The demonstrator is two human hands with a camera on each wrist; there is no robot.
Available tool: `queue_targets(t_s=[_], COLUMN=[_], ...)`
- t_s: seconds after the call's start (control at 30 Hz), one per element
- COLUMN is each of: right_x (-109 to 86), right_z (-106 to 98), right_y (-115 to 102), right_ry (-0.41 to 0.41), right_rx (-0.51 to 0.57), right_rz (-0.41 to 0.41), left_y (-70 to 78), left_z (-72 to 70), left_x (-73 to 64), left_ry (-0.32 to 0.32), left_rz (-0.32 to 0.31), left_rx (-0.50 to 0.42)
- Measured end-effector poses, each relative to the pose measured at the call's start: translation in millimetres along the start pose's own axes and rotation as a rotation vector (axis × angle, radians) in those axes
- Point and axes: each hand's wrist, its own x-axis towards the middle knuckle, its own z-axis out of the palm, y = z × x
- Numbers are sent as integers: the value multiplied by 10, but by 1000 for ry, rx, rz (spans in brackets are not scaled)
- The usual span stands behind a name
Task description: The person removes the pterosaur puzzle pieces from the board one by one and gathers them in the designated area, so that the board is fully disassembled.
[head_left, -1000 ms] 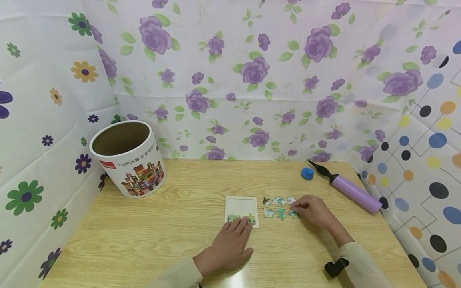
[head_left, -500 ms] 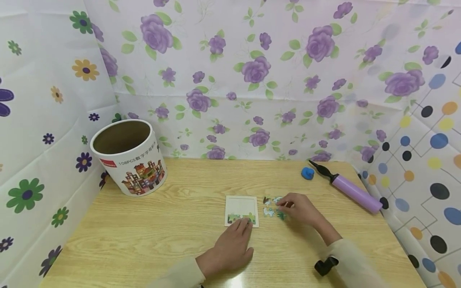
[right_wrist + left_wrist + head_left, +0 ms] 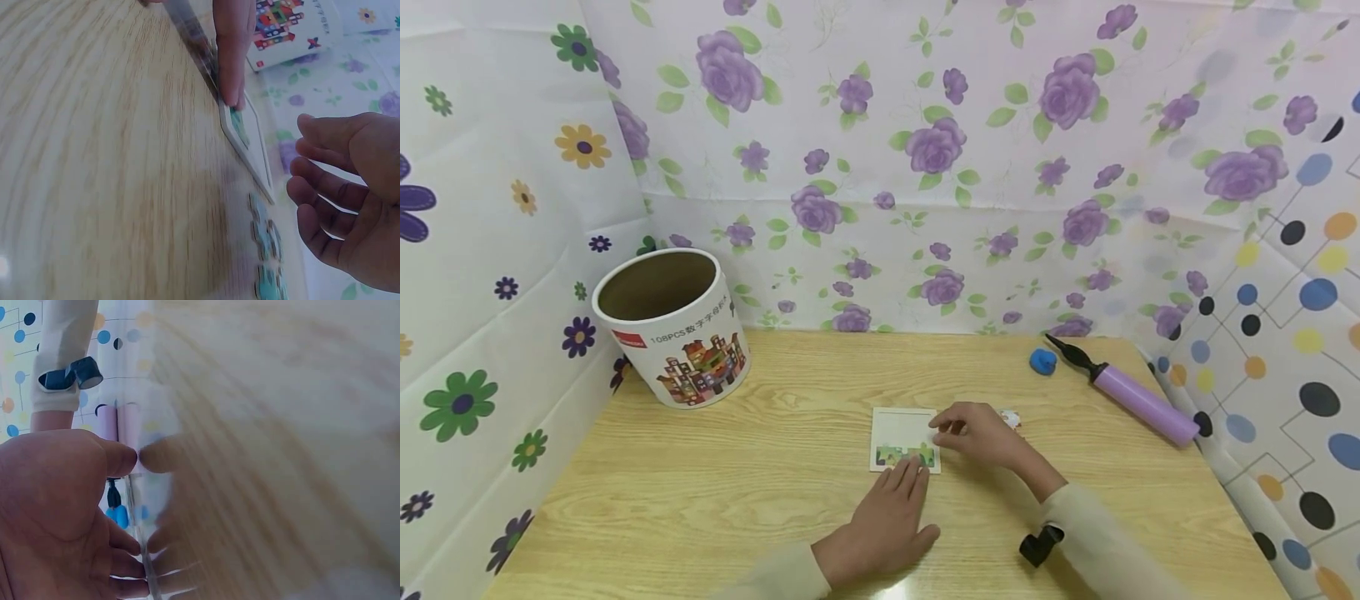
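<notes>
A small square puzzle board (image 3: 901, 427) with a pale frame lies on the table, green pieces (image 3: 891, 455) along its near edge. My left hand (image 3: 886, 518) lies palm down with straight fingers, its fingertips resting on that edge. Above the board's right side hovers my right hand (image 3: 979, 435), fingers loosely bent. In the right wrist view its thumb and fingers stand apart with nothing visible between them. Several loose puzzle pieces (image 3: 265, 234) lie beside the board, mostly hidden under the right hand in the head view; one puzzle piece (image 3: 1010, 418) shows past it.
A large white printed bucket (image 3: 673, 329) stands at the back left of the wooden table (image 3: 775, 375). Toward the back right lie a small blue toy (image 3: 1042, 361) and a purple hand pump (image 3: 1142, 404) with a black nozzle. Patterned cloths (image 3: 880, 167) border the table.
My right hand has moved left from the far side of the loose pieces, across them, to the board's right edge. The left hand has stayed at the board's near edge.
</notes>
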Motion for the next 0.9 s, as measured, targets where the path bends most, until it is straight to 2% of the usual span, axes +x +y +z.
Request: queue_targets(t_s=[0.23, 0.47, 0.73, 0.9], right_x=[175, 327, 452, 495], right_z=[113, 183, 315, 404], right_y=[-111, -239, -261, -249], right_ry=[-52, -87, -121, -116], right_rx=[26, 58, 73, 51], right_rz=[-24, -43, -33, -32], left_y=[-17, -57, -71, -77], left_z=[25, 39, 56, 59], left_x=[-8, -4, -3, -6], left_ry=[-4, -3, 21, 17], left_rz=[2, 37, 47, 52], left_rx=[-12, -48, -23, -16])
